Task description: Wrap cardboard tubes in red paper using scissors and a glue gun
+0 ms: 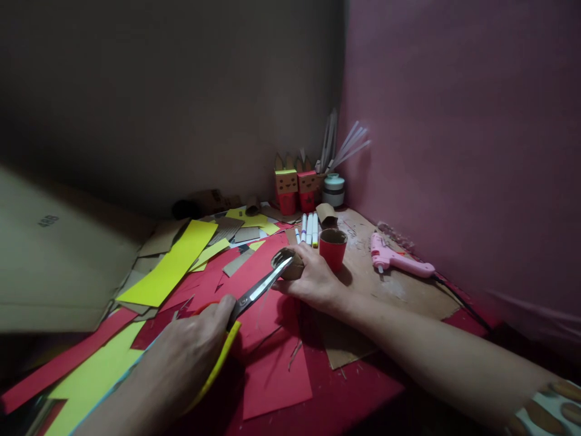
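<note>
Walls meet behind the far corner of the red counter [363, 390]: a dark wall [181, 91] and a pink wall [454, 121]. A pale carton [59, 260] printed 488 stands along the left edge. A brown cardboard sheet [399, 297] lies toward the right edge, a red sheet [276, 375] reaches toward the near edge, and a bright yellow strip [170, 266] slants across other paper on the left side. The left grip [195, 348] is curled round the handles of scissors [263, 289], whose blades lie nearly together. The right grip [318, 280] is wrapped round a short brown tube [296, 269], held above the red sheet mid-counter; the scissor tips cross its open end, though whether they touch it I cannot tell. A pink glue gun [399, 260] rests on the cardboard near the right edge. Two box-headed figures [287, 184] stand at the far corner with a blue-lidded jar [333, 194] just beside. An upright red tube [333, 251] is beyond the right grip, near white markers [309, 230].
</note>
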Demonstrator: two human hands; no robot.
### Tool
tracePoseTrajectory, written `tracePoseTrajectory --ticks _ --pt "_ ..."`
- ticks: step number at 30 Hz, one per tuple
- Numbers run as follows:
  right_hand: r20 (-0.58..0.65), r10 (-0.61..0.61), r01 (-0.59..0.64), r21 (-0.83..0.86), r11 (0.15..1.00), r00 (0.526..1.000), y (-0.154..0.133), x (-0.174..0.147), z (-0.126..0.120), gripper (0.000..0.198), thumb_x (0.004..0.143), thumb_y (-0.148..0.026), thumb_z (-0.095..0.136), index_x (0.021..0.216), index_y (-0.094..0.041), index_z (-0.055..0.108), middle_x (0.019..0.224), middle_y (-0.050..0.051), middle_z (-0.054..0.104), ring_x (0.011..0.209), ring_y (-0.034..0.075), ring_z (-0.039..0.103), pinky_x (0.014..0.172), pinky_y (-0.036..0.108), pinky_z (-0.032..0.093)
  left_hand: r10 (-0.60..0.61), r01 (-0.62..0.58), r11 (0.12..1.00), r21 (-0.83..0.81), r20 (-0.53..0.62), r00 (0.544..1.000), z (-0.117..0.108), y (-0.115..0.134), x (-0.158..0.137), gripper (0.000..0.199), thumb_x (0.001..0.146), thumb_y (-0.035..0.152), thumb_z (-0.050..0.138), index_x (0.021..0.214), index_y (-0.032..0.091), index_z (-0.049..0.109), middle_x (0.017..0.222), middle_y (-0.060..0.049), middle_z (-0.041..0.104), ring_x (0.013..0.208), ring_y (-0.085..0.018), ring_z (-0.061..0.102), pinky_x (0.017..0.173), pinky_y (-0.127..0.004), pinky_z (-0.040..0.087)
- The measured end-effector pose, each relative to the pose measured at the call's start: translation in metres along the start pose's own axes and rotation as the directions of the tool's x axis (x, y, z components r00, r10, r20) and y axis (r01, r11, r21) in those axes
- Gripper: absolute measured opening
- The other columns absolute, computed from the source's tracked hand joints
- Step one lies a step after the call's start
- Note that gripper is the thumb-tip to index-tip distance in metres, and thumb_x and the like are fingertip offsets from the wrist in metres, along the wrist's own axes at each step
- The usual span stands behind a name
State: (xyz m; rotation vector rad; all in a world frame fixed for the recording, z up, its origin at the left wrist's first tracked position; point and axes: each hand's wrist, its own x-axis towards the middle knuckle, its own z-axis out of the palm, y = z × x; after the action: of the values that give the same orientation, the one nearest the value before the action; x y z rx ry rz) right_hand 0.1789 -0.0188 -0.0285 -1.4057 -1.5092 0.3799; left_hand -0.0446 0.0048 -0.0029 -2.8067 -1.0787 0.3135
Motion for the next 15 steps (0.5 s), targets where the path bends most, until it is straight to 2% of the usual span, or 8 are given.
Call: tracePoseTrajectory --ticks 4,8,13,15 --pt "0.011 -0.029 0.029 -0.007 1.0 1.0 -0.001 -0.001 0.0 0.034 0.061 -0.026 0.079 0.089 -0.017 0.062 0.088 0.003 0.053 0.084 0.018 0.053 0.079 0.033 0.046 -0.039 0.033 0.998 0.058 0.105 0.994 -0.011 0.008 -0.001 0.042 0.077 0.004 0.024 0.111 0.009 0.049 0.1 -0.019 0.065 0.077 -0.03 0.068 0.067 -0.044 0.052" --pt "0.017 -0.071 0.071 0.0 0.997 0.997 0.001 -0.003 0.001 0.033 0.064 -0.025 0.077 0.092 -0.019 0.061 0.09 0.002 0.051 0.085 0.017 0.053 0.079 0.032 0.046 -0.069 0.065 0.997 0.039 0.128 0.989 -0.02 0.016 0.001 0.043 0.076 0.005 0.027 0.113 0.009 0.049 0.106 -0.02 0.063 0.084 -0.029 0.068 0.072 -0.042 0.052" --pt "0.021 -0.065 0.065 -0.001 0.998 0.998 0.003 -0.005 0.003 0.033 0.064 -0.025 0.076 0.092 -0.02 0.06 0.091 0.002 0.051 0.086 0.017 0.053 0.078 0.033 0.047 -0.039 0.037 0.999 0.028 0.051 0.998 -0.011 0.013 0.003 0.041 0.077 0.005 0.026 0.107 0.01 0.053 0.099 -0.02 0.065 0.076 -0.029 0.068 0.066 -0.041 0.053" --pt "0.029 -0.054 0.054 0.013 0.998 0.998 0.003 -0.004 0.003 0.033 0.064 -0.025 0.076 0.093 -0.02 0.06 0.092 0.002 0.052 0.086 0.017 0.054 0.079 0.033 0.047 -0.024 0.023 0.999 -0.026 -0.034 0.999 -0.007 0.011 0.003 0.039 0.075 0.004 0.027 0.1 0.012 0.056 0.093 -0.018 0.066 0.072 -0.028 0.068 0.063 -0.039 0.052"
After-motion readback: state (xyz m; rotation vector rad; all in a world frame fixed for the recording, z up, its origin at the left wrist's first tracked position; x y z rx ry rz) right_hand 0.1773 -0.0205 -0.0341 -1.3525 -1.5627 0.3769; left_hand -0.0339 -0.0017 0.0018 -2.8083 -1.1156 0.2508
